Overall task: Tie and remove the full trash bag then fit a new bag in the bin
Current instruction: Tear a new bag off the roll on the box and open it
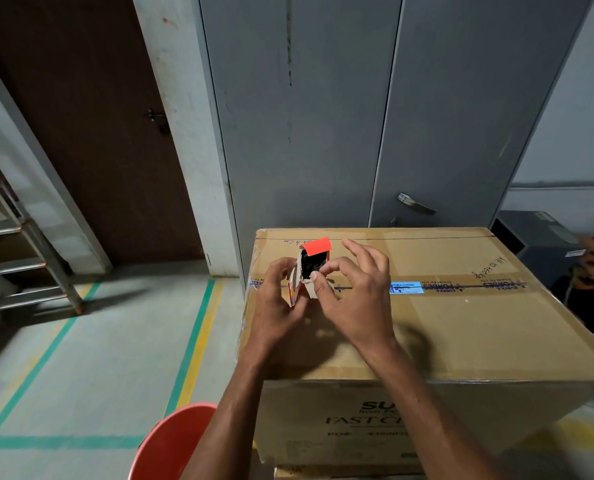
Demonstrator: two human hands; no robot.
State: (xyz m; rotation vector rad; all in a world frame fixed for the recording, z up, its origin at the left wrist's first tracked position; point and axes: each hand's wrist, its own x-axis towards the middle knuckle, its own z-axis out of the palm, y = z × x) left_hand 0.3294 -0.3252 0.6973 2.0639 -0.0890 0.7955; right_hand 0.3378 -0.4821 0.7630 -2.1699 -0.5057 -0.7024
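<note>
A small cardboard packet (304, 271) with a red flap open at its top is held over the big carton. My left hand (276, 299) grips the packet from the left side. My right hand (354, 299) is at the packet's open mouth, thumb and forefinger pinching at the black bag material (312, 266) that shows inside; the other fingers are spread. The red bin (174, 441) shows only as a curved rim at the bottom edge, left of my forearms. No full trash bag is in view.
A large taped brown carton (461, 323) fills the right half under my hands. Behind it stand grey metal cabinet doors (323, 116); a brown door (98, 133) is at left. A metal ladder (18, 244) stands far left. Green and yellow floor tape (191, 341) marks the concrete floor.
</note>
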